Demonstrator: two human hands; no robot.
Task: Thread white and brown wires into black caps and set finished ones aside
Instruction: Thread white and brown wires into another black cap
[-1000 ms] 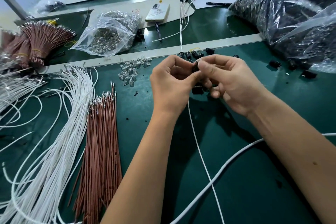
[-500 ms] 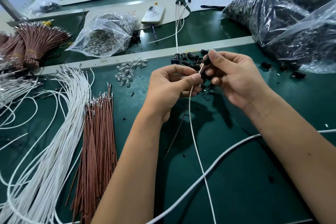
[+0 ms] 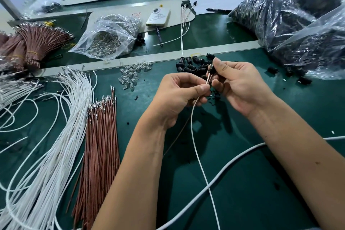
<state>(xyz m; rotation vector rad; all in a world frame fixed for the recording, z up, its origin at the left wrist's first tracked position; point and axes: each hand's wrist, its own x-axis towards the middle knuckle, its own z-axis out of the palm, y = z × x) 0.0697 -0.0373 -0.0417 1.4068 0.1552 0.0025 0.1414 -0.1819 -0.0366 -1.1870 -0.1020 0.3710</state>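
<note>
- My right hand [image 3: 240,86]: grip pinched on 1 black cap [image 3: 211,67], held up just above the loose pile of caps [image 3: 192,66] on the bench [image 3: 242,183].
- My left hand [image 3: 179,95]: grip pinched narrow on 2 wires just below the cap, 1 white wire [image 3: 199,162] and 1 brown wire [image 3: 179,136]; both trail down toward me over the bench.
- Wire ends: they run up into the cap's underside; whether both are fully seated I cannot tell, the cap being small and partly covered by my fingers.
- Stock, left of my arms: white wires [image 3: 56,136] fanned out, brown wires [image 3: 100,145] in a straight bundle beside them.
- Finished pieces [image 3: 183,22]: a few capped wires lie across the far strip, well apart from my hands.
- Risk 1: if I push with the wires bent, a terminal may buckle or miss its slot.
- Risk 2: a loose pinch on the cap could drop it into the pile, where it would be lost among the others.
- Risk 3: the trailing white wire crosses a thick white cable [image 3: 224,166]; a snag there could tug the ends back out.
</note>
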